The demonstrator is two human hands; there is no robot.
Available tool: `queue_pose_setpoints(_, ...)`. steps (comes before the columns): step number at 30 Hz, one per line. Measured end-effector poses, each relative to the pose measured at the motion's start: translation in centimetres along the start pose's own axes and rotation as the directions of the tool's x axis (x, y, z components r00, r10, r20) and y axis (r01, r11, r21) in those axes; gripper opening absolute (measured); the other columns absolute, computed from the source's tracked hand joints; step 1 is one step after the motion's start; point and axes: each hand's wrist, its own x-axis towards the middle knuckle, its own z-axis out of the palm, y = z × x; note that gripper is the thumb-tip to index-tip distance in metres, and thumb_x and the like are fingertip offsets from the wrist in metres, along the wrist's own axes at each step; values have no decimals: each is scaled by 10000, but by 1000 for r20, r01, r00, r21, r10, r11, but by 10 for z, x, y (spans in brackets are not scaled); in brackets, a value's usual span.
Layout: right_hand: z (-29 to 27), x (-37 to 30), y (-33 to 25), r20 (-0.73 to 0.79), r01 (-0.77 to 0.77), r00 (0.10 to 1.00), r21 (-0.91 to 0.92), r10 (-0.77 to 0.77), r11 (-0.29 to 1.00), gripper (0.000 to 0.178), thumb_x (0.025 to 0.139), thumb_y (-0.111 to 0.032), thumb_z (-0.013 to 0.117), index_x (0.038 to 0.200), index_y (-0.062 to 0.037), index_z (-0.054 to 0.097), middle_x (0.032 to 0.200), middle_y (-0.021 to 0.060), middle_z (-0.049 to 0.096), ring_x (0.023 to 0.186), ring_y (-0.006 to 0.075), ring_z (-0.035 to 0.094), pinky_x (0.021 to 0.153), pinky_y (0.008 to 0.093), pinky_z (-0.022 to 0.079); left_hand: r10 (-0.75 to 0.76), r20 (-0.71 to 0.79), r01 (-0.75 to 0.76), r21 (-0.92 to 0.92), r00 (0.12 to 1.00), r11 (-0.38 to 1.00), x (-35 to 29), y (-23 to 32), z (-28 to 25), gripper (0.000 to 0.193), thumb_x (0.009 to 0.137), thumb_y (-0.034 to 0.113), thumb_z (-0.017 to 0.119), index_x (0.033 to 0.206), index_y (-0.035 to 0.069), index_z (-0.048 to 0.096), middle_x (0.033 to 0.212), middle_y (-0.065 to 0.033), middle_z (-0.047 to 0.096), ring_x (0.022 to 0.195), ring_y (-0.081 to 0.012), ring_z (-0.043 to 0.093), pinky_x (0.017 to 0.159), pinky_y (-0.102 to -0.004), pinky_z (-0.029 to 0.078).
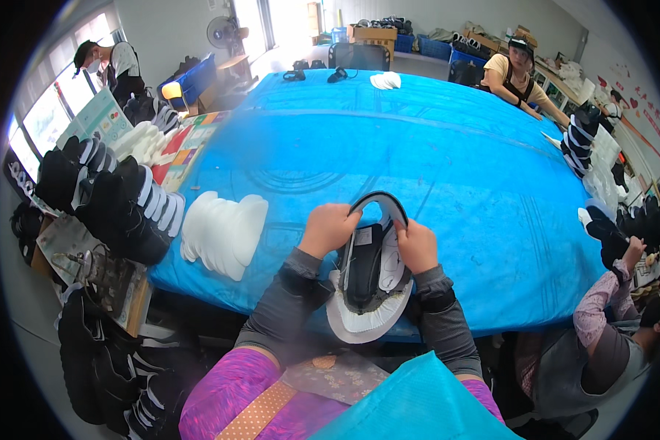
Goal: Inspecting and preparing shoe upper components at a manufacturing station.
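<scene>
Between my hands, at the table's near edge, is a black and white shoe upper (362, 273). Its rounded white end points toward me, and a curved black-edged band arches up at the far end. The fingers of my left hand (327, 230) are closed on the left side of that band. My right hand (417, 246) grips the band's right side, thumb and fingers pressed together. To the left of my left hand, a fanned stack of white insole-shaped sheets (224, 233) lies on the blue table cover (484, 220).
Black and white shoe uppers (128, 209) are piled along the left edge, with more (102, 359) below. At the far right a person (520, 77) leans on the table. Another person (608, 330) at near right holds a black shoe piece (603, 229). A third person (113, 70) stands far left.
</scene>
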Motion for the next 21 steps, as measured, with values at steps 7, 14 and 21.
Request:
queue_pose_setpoints(7, -15, 17, 29, -39, 16, 999, 851, 32, 525, 523, 996, -440, 358, 1081, -1, 630, 872, 103, 671, 808, 234, 640, 780, 338, 480, -160, -21, 142, -359, 987, 923, 4, -26, -1, 317, 905, 308, 547, 813, 21, 643, 730, -156, 647, 655, -306, 611, 556, -401, 429)
queue_pose_setpoints(14, 9, 28, 40, -155, 117, 987, 878, 46, 463, 405, 992, -312, 446, 1241, -6, 533, 1165, 51, 569, 946, 104, 552, 868, 279, 431, -175, 325, 364, -887, 929, 284, -5, -4, 48, 334, 896, 283, 573, 858, -36, 661, 764, -24, 642, 672, -93, 556, 602, -269, 424)
queue_pose_setpoints(21, 24, 30, 64, 35, -84, 993, 871, 109, 484, 347, 966, -307, 496, 1161, -23, 538, 1046, 27, 537, 872, 101, 511, 785, 275, 397, -105, 617, 616, -726, 780, 306, -4, 5, 59, 402, 871, 349, 586, 877, -43, 677, 787, -75, 658, 680, -126, 599, 605, -263, 451)
